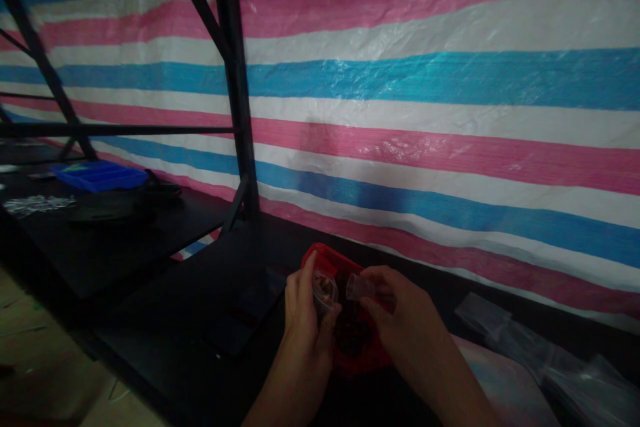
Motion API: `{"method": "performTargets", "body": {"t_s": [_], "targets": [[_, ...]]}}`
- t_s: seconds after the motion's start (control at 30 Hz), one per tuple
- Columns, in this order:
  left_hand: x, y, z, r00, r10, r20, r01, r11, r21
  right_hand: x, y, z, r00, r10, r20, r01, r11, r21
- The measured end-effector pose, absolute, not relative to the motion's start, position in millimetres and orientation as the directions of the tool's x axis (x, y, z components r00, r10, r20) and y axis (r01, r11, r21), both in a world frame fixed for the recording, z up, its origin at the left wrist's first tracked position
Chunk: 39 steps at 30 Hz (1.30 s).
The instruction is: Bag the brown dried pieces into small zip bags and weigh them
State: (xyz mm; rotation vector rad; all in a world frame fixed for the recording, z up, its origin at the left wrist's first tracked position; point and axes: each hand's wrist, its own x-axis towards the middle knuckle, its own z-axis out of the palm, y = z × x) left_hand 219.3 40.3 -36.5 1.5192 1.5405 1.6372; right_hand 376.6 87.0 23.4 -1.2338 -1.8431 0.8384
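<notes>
My left hand (306, 310) is closed around a clear plastic bag (325, 290) with small brownish pieces inside, its mouth facing right. Pinched between the thumb and fingers of my right hand (397, 303) is a small clear plastic cup (359, 287), tilted toward the bag and a short way from it. Both hands are over a red plastic bin (327, 255). Dark small pieces (353, 333) lie in the bin; the dim light hides what kind they are.
A dark flat phone-like slab (245, 313) lies left of the bin on the black table (165, 327). Clear plastic bags (555, 353) lie at right. Black frame posts (235, 80) stand before a striped tarp. A blue tray (100, 175) sits on the far-left table.
</notes>
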Motion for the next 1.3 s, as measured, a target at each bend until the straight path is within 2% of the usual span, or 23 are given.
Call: {"method": "performTargets", "body": {"t_s": [0.1,0.2,0.3,0.43,0.53,0.6,0.7,0.77,0.9,1.03,1.13,1.3], "targets": [[225.0,42.9,-36.3,-0.415,0.771,0.483,0.405,-0.319,0.857,372.6,78.7,24.2,-0.290,0.917,0.275,0.465,0.386,-0.797],[230.7,44.6,-33.5,-0.478,0.704,0.525,0.460,-0.309,0.832,365.9,67.3,36.1,-0.361,0.902,0.237,0.363,0.370,-0.855],[234.8,43.4,-31.2,-0.470,0.705,0.531,0.500,-0.283,0.819,360.1,60.9,47.0,-0.440,0.886,0.146,0.296,0.297,-0.908],[239.0,37.0,-30.3,-0.446,0.719,0.533,0.508,-0.287,0.812,359.9,62.3,51.4,-0.358,0.915,0.188,0.243,0.286,-0.927],[240.8,30.3,-25.9,-0.370,0.794,0.482,0.386,-0.341,0.857,364.9,65.4,50.7,-0.342,0.921,0.187,0.232,0.276,-0.933],[241.3,26.4,-19.2,-0.326,0.860,0.393,0.187,-0.348,0.918,369.2,67.0,49.1,-0.285,0.938,0.195,0.237,0.267,-0.934],[241.2,24.1,-7.4,-0.335,0.919,0.210,-0.148,-0.271,0.951,375.3,68.5,45.3,-0.212,0.957,0.198,0.214,0.243,-0.946],[241.2,25.1,-1.9,-0.311,0.942,0.129,-0.252,-0.213,0.944,378.6,68.8,43.0,-0.225,0.956,0.186,0.160,0.225,-0.961],[243.2,27.9,1.0,-0.209,0.970,0.124,-0.233,-0.173,0.957,383.3,66.9,42.6,-0.244,0.950,0.196,0.131,0.233,-0.964],[246.9,27.1,4.2,-0.222,0.965,0.141,-0.239,-0.194,0.951,388.3,63.8,45.0,-0.274,0.943,0.191,0.124,0.231,-0.965],[251.8,25.7,9.3,-0.225,0.967,0.120,-0.257,-0.178,0.950,390.9,63.7,44.1,-0.213,0.959,0.189,0.149,0.223,-0.963],[269.6,23.4,3.3,-0.221,0.972,-0.082,-0.304,0.011,0.953,389.3,68.7,40.6,-0.047,0.993,0.106,0.307,0.116,-0.945]]}}
